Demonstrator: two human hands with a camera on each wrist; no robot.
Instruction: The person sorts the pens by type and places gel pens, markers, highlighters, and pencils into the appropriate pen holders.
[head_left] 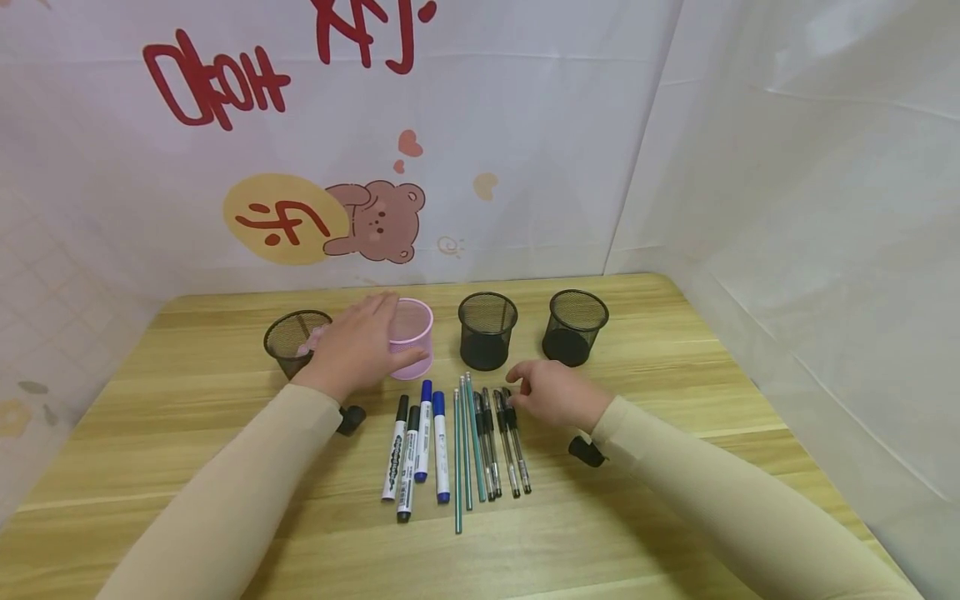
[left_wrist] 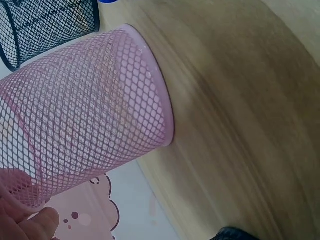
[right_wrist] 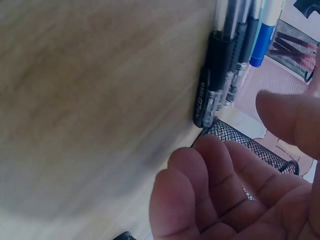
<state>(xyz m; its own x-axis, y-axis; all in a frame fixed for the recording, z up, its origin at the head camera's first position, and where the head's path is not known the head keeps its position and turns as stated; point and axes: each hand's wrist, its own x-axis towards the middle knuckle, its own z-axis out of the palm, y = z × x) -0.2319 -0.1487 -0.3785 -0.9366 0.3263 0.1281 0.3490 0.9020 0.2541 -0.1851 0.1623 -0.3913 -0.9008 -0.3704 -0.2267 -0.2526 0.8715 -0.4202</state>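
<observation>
My left hand (head_left: pixel 356 346) holds the pink mesh pen cup (head_left: pixel 414 360) at its rim. In the left wrist view a thumb lies outside the rim of the upright cup, and another finger shows through the mesh. My right hand (head_left: pixel 562 393), empty and with its fingers loosely bent, hovers beside the capped ends of several black gel pens (head_left: pixel 517 454). Left of these pens lie 3 green pencils (head_left: pixel 459 475), then 2 blue-capped markers (head_left: pixel 441 450) and 2 black-capped markers (head_left: pixel 408 475), side by side on the table.
Two black mesh cups, a middle one (head_left: pixel 485 350) and a right one (head_left: pixel 573 346), stand behind the pens. Another black mesh cup (head_left: pixel 282 360), with something pink at it, is partly hidden by my left hand. A printed white curtain (head_left: pixel 525 125) hangs behind the wooden table (head_left: pixel 352 550).
</observation>
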